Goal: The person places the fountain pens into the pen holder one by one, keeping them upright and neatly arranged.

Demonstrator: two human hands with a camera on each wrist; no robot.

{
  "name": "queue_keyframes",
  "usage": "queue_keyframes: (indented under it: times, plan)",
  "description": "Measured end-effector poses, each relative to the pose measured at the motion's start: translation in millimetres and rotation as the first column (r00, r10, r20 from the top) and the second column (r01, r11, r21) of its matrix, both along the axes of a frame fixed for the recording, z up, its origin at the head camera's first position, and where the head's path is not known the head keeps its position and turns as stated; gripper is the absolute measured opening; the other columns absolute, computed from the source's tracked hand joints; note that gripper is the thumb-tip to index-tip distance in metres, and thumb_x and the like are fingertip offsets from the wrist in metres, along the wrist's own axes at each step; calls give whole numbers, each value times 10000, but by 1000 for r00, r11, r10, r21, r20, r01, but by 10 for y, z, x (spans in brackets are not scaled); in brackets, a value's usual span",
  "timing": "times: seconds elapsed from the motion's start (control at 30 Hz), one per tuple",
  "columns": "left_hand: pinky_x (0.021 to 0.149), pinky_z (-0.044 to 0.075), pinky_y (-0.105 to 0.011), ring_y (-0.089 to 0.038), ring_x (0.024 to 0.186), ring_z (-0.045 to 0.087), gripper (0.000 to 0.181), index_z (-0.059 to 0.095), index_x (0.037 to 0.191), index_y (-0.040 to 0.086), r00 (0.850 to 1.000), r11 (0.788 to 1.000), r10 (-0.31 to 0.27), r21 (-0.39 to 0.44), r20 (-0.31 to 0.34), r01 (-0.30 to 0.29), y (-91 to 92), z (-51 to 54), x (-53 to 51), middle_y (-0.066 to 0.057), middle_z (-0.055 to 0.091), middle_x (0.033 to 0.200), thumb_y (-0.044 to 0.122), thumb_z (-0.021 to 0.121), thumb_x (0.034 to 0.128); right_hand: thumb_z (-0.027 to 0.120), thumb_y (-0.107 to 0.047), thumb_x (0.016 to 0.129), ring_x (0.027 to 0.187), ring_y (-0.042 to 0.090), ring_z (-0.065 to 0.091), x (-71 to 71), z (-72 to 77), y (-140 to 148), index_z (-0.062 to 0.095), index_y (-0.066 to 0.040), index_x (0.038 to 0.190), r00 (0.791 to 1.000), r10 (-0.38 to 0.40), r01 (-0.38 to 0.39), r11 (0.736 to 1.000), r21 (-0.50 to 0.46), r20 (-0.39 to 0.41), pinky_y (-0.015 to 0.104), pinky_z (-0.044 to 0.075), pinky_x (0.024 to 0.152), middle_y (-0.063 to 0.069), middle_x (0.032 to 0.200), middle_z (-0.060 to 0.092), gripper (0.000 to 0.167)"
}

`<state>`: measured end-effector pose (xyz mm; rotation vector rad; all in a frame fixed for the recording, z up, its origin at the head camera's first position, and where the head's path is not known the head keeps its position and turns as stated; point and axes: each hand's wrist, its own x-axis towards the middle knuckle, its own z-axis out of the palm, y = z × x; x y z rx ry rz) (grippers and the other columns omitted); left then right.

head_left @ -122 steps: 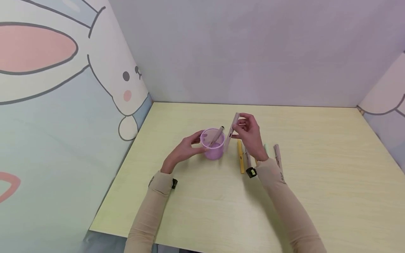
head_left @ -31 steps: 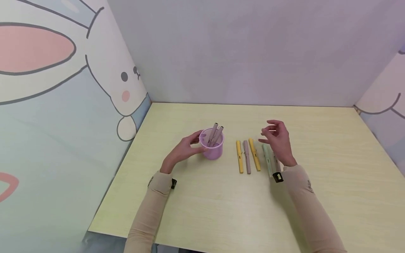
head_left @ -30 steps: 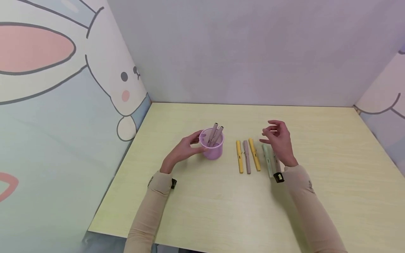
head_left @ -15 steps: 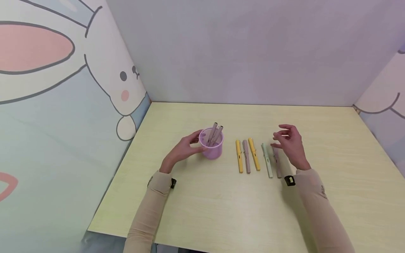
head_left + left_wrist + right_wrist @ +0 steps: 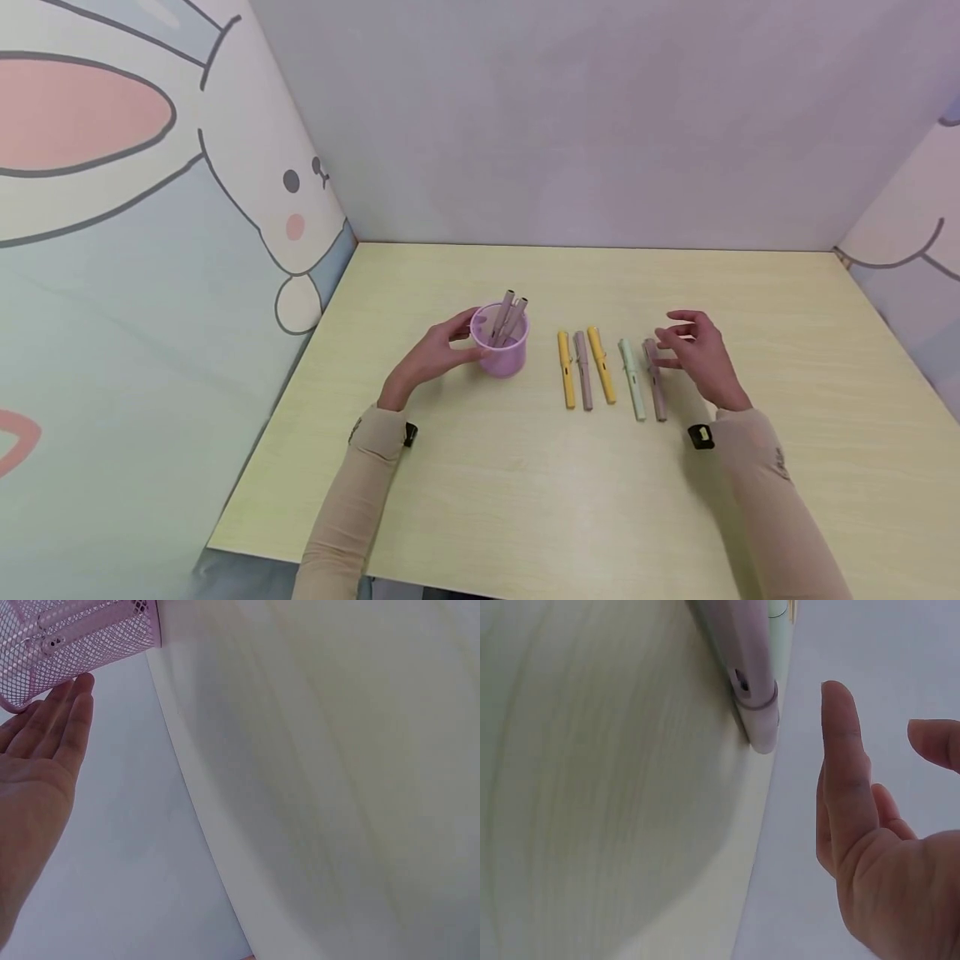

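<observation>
Left grip (image 5: 433,357) holds the cup (image 5: 510,361) (some fingers hidden behind); right grip (image 5: 701,354), fingers loose, hovers by the pen (image 5: 656,385) nearest the right edge of the counter (image 5: 802,333).

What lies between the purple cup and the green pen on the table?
In the head view, going from the purple cup toward the green pen: a yellow pen, a mauve pen, then a second yellow pen.

There are four thin purple pens (image 5: 655,380), two yellow pens (image 5: 566,371) and one light green pen (image 5: 632,380). There's one purple mesh cup (image 5: 504,363).
</observation>
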<state>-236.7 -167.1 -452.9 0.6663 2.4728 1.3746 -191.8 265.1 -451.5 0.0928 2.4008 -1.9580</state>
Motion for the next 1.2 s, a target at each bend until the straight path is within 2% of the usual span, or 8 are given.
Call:
queue_keyframes:
  times: [0.1, 0.17, 0.5, 0.8, 1.03, 1.2]
  plan:
    - [1144, 413, -461, -308, 1356, 517, 781, 376, 1611, 121, 1000, 1000, 5, 1, 1, -5, -3, 0, 2, -105, 492, 1547, 337, 742, 956, 585, -256, 1071, 960, 142, 621, 5, -30, 19, 280, 72, 1506, 999, 5, -7, 999, 45, 34, 377, 627, 790, 181, 1193, 470, 624]
    - [1144, 412, -467, -313, 1356, 518, 787, 376, 1610, 114, 1000, 1000, 5, 4, 2, -5, -5, 2, 3, -111, 492, 1547, 338, 743, 951, 579, -255, 1073, 948, 144, 615, 10, -51, 33, 265, 85, 1518, 999, 7, -10, 998, 58, 49, 380, 628, 789, 199, 1194, 465, 642]
    - [1146, 411, -472, -322, 1356, 524, 768, 389, 1600, 91, 1000, 1000, -6, 18, -13, 6, -10, -5, -6, -119, 492, 1548, 300, 746, 954, 558, -202, 1075, 898, 136, 585, 15, -106, 89, 252, 97, 1525, 994, 29, -37, 997, 71, 106, 380, 629, 786, 209, 1210, 442, 621]
    - [1146, 410, -467, -317, 1357, 523, 758, 390, 1601, 99, 1000, 1000, -5, 21, -11, 5, -6, 6, -2, -112, 489, 1552, 294, 743, 958, 555, -200, 1076, 891, 138, 592, 36, -91, 116, 242, 131, 1506, 993, 54, -60, 997, 58, 107, 354, 630, 779, 229, 1207, 441, 626]
    - [1146, 409, -476, -323, 1364, 518, 765, 387, 1603, 101, 1000, 1000, -6, 23, -9, 6, -5, 8, 2, -114, 485, 1556, 302, 742, 955, 551, -227, 1079, 901, 131, 601, 40, -90, 116, 240, 135, 1514, 988, 70, -84, 992, 95, 140, 320, 627, 760, 256, 1247, 440, 646]
    - [1146, 408, -484, -324, 1364, 517, 773, 383, 1606, 107, 1000, 1000, 0, 19, 0, 0, -3, 10, 12, -116, 486, 1555, 316, 743, 955, 556, -216, 1075, 886, 128, 610, 24, -117, 118, 243, 139, 1516, 984, 75, -92, 991, 102, 159, 320, 628, 750, 251, 1206, 453, 647]
